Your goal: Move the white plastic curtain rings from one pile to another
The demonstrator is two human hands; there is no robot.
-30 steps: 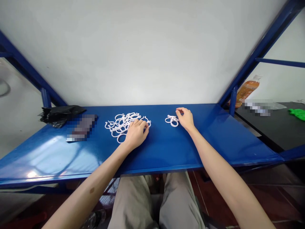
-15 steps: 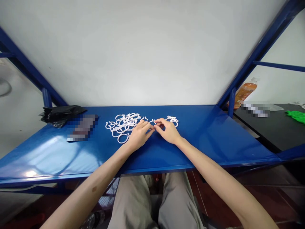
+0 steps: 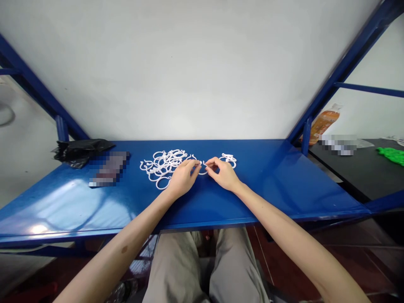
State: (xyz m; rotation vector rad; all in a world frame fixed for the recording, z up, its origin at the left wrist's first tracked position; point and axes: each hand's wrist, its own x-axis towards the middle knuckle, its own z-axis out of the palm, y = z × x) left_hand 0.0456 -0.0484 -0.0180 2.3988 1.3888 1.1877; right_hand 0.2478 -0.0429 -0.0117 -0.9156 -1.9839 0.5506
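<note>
Between my two hands is a white plastic curtain ring (image 3: pixel 203 173), its gap facing up and its two ends apart. My left hand (image 3: pixel 183 174) pinches the ring's left side between thumb and fingers. On the other side, the fingertips of my right hand (image 3: pixel 223 172) close on its right end. A pile of similar white rings (image 3: pixel 162 165) lies tangled just left of my left hand. Beyond my right hand sits a small group of white rings (image 3: pixel 228 159), partly overlapping. My fingers hide parts of the held ring.
The blue table (image 3: pixel 268 181) meets a white wall at the back. A black plastic bag (image 3: pixel 82 150) and a blurred-out dark flat object (image 3: pixel 110 169) lie at the left. Blue frame posts (image 3: pixel 305 136) rise at both sides. An orange-labelled bottle (image 3: pixel 323 124) stands on a black surface at right.
My left fingertips have drawn slightly left, away from the right ones. The ring's ends and lower curve now show between my hands.
</note>
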